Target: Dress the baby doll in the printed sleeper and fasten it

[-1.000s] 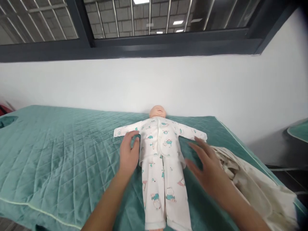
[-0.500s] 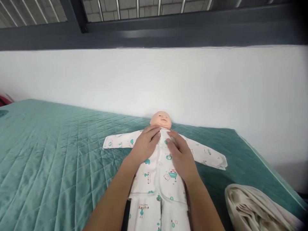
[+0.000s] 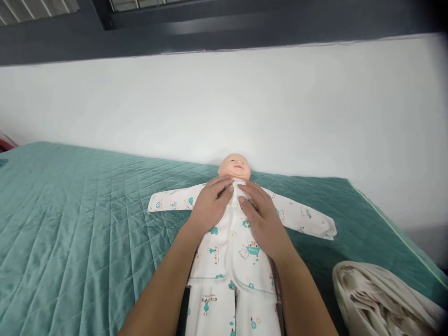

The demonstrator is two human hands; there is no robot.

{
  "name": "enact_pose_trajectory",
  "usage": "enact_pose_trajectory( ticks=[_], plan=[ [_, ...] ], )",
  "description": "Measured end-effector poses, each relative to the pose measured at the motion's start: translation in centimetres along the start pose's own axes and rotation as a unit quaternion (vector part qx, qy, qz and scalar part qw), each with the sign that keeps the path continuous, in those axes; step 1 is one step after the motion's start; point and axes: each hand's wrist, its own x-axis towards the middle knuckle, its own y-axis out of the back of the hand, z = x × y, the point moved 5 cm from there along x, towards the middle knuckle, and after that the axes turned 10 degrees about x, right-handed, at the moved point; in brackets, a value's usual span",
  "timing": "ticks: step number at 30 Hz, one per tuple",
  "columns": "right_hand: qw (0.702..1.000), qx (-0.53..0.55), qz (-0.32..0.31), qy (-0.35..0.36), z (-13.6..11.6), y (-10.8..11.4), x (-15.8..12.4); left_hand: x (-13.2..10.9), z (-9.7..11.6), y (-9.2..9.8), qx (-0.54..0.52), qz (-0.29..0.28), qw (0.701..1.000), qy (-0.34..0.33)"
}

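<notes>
A baby doll (image 3: 235, 166) lies on its back, dressed in a white printed button-up shirt (image 3: 213, 256) with both sleeves spread outward. Matching white trousers (image 3: 215, 312) cover its legs. Across the left side of the shirt's chest rests my left hand (image 3: 213, 203), fingers stretched toward the collar and thumb beside the button placket. My right hand (image 3: 261, 214) lies on the opposite side of the chest, its fingers apart and fingertips near the collar. The palms hide part of the shirt front. Buttons show along the middle between my hands.
The doll is on a green quilted cover (image 3: 87, 224) against a white wall (image 3: 175, 107). A bundled cream cloth (image 3: 381, 294) sits at the lower right. A dark frame (image 3: 224, 28) runs along the top, and a red object (image 3: 5, 144) shows at the far left edge.
The view has tilted slightly downward. My right fingertips have shifted a little inward toward the collar and placket; my left hand stays almost where it was on the chest.
</notes>
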Motion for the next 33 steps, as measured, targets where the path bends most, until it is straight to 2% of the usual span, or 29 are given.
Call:
enact_pose_trajectory(
  ticks=[20, 22, 26, 28, 33],
  plan=[
    [0.999, -0.031, -0.010, -0.021, -0.21, -0.20, -0.10, 0.00, 0.24, 0.19, -0.010, -0.006, 1.000, -0.012],
    [0.999, -0.043, -0.017, -0.001, -0.29, -0.14, -0.10, -0.01, 0.27, 0.25, -0.012, -0.009, 1.000, -0.012],
    [0.992, -0.066, -0.051, 0.094, -0.70, -0.24, -0.10, -0.06, 0.32, 0.34, -0.024, -0.012, 1.000, -0.012],
    [0.990, -0.070, -0.058, 0.111, -0.72, -0.30, -0.13, -0.08, 0.33, 0.34, -0.027, -0.010, 1.000, -0.011],
    [1.000, -0.022, 0.016, -0.015, -0.12, 0.08, -0.22, -0.06, 0.33, 0.22, -0.029, -0.015, 0.999, -0.004]
  ],
)
